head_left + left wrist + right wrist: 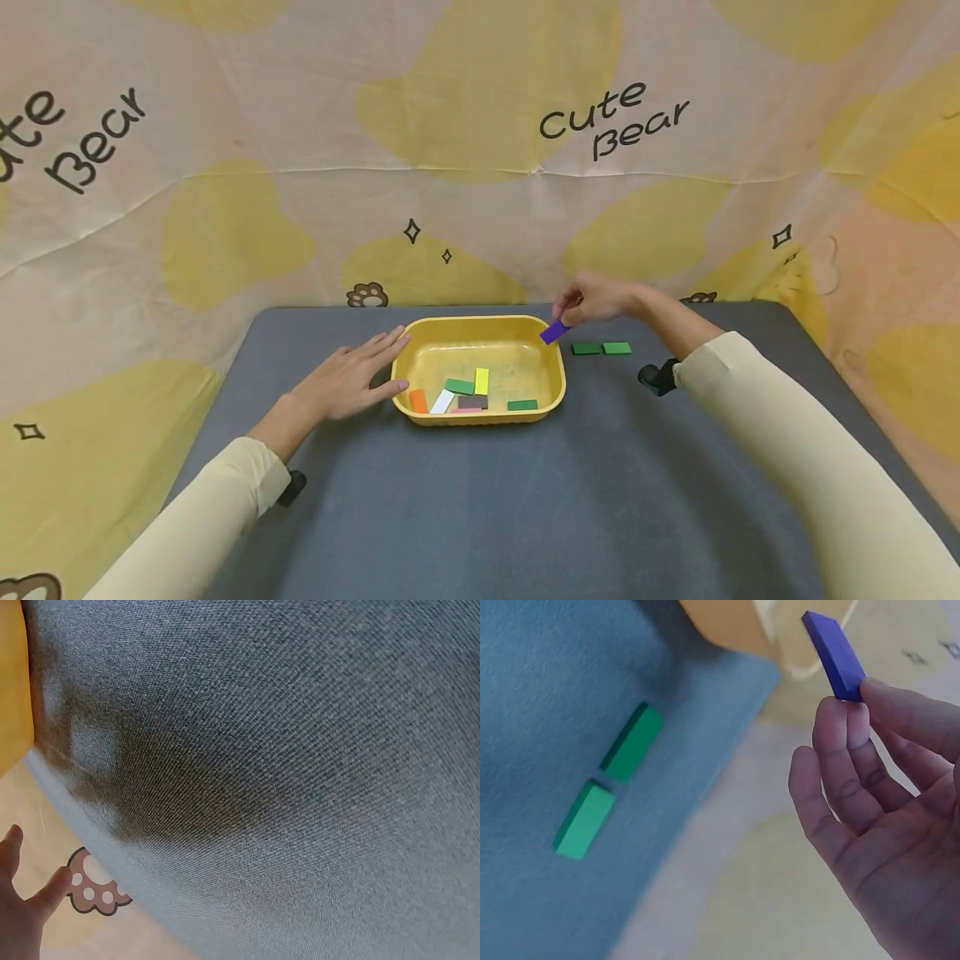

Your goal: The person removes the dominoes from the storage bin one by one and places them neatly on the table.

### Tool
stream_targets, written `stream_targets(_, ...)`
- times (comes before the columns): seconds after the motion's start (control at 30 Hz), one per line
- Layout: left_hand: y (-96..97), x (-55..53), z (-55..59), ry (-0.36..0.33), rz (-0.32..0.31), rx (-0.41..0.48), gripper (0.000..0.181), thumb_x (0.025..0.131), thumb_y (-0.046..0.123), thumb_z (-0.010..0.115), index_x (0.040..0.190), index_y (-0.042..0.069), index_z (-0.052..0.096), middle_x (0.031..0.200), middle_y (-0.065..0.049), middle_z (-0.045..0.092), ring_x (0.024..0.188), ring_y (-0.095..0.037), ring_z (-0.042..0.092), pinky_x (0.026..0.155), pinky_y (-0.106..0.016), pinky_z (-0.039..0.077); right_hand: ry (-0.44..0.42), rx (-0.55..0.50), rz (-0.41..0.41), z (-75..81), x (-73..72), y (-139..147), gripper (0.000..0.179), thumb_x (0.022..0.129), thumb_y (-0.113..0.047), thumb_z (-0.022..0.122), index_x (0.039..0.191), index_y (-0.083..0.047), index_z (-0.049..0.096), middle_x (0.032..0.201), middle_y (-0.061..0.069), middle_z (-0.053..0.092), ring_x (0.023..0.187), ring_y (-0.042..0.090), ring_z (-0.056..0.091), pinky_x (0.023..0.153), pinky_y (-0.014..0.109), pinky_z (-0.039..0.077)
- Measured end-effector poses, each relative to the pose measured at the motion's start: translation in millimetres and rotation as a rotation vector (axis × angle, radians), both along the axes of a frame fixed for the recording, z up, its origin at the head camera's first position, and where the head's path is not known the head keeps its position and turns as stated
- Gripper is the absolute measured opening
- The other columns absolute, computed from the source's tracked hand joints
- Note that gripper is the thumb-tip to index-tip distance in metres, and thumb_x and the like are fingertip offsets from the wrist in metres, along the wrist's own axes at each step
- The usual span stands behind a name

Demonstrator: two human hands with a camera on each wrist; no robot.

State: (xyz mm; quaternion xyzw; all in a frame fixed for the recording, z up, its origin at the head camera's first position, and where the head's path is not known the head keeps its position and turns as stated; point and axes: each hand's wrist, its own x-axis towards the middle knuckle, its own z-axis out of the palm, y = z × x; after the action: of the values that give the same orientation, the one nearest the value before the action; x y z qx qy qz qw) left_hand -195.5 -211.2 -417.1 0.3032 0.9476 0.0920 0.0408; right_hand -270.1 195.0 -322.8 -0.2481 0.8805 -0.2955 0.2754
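Between thumb and fingertips, my right hand [596, 298] pinches a purple rectangular block [554, 332] over the right rim of a yellow plastic tub [480, 419]. The right wrist view shows the purple block [836, 654] held by one end. My left hand [352, 377], fingers spread and straight, is at the tub's left rim; whether it touches is hard to tell. Inside the tub lie several flat blocks, among them an orange block [418, 401], a white block [442, 402], a yellow block [482, 381] and a green block [522, 405].
Right of the tub, a dark green block [586, 348] and a lighter green block [617, 348] lie end to end on the grey cloth-covered table [480, 508]. A patterned curtain [480, 100] hangs behind the table's far edge.
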Motion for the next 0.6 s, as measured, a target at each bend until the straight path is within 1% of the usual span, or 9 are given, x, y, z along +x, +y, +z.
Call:
stream_targets(0.1, -0.6, -0.2, 0.1, 0.003, -0.001, -0.003, 0.079, 0.099, 0.061, 0.043, 0.160, 0.015, 0.021, 0.166, -0.006, 0.018, 0.147, -0.034, 0.028, 0.104, -0.062, 0.034, -0.002, -0.044, -0.057, -2.7, -0.9, 13, 0.021, 0.092, -0.001, 0.060, 0.108, 0.009, 0.068, 0.100, 0.018, 0.071, 0.088, 0.023, 0.062, 0.078, 0.030, 0.050)
stream_targets(0.2, -1.2, -0.1, 0.3, 0.004, 0.002, -0.006, 0.080, 0.099, 0.061, 0.043, 0.160, 0.015, 0.020, 0.165, -0.006, 0.018, 0.147, -0.034, 0.028, 0.104, -0.062, 0.034, 0.018, -0.072, -0.092, -8.9, -2.1, 26, 0.020, 0.092, 0.000, 0.061, 0.108, 0.010, 0.069, 0.096, 0.016, 0.071, 0.083, 0.021, 0.059, 0.074, 0.027, 0.049)
stream_targets(0.37, -1.6, 0.4, 0.9, 0.004, 0.008, -0.008, 0.079, 0.099, 0.059, 0.044, 0.160, 0.016, 0.020, 0.166, -0.006, 0.018, 0.147, -0.034, 0.029, 0.105, -0.062, 0.033, 0.032, -0.061, -0.141, -22.3, -1.5, 45, 0.018, 0.093, -0.001, 0.063, 0.108, 0.008, 0.070, 0.088, 0.011, 0.068, 0.077, 0.019, 0.055, 0.069, 0.027, 0.047)
stream_targets(0.5, -1.3, 0.5, 0.5, 0.004, 0.008, -0.007, 0.079, 0.099, 0.060, 0.045, 0.160, 0.016, 0.020, 0.166, -0.005, 0.018, 0.147, -0.034, 0.029, 0.105, -0.062, 0.033, 0.035, -0.050, -0.165, -34.8, 1.9, 57, 0.019, 0.094, -0.003, 0.064, 0.109, 0.008, 0.070, 0.086, 0.009, 0.068, 0.076, 0.019, 0.056, 0.069, 0.029, 0.047)
stream_targets(0.6, -0.5, 0.4, -0.3, 0.000, 0.007, -0.009, 0.079, 0.099, 0.061, 0.044, 0.161, 0.017, 0.020, 0.166, -0.004, 0.017, 0.147, -0.034, 0.029, 0.105, -0.062, 0.033, 0.005, -0.066, -0.181, -44.9, 5.0, 66, 0.021, 0.095, -0.003, 0.063, 0.111, 0.010, 0.068, 0.088, 0.011, 0.069, 0.076, 0.021, 0.058, 0.069, 0.030, 0.048)
